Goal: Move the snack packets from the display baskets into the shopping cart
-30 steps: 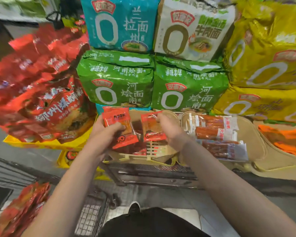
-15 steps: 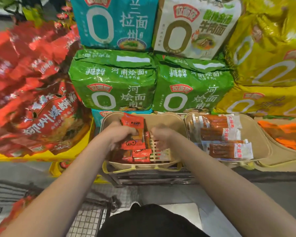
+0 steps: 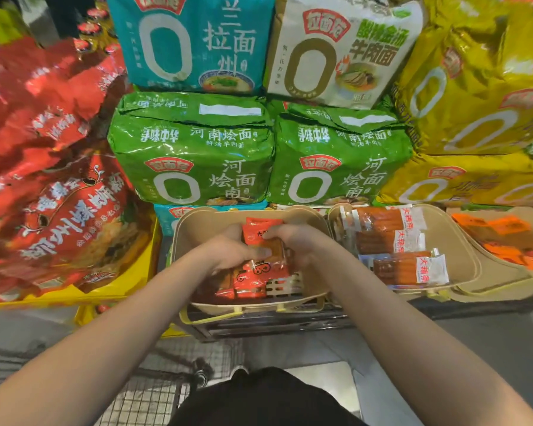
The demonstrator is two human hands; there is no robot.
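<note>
A small stack of red-orange plastic snack packets is gripped between both hands inside the left beige plastic display basket. The left hand is curled round the stack's left edge, with the thumb laid across its front; the right hand is closed over its right side, the fingertips pressed on the top packet. The two hands are nearly touching. More loose red-orange packets are left lying on the slatted floor of the same basket, just below the held stack. Just to the right, a second beige basket is filled with clear-wrapped brown snack sticks with white label ends, and at the far right edge a third basket with orange packets is partly seen. Behind the baskets, large green noodle multipacks are stacked, with a teal multipack above them and yellow multipacks to the right. Red bags are piled at the left. Part of a metal wire shopping cart is seen at the near left, well apart from the held stack.
</note>
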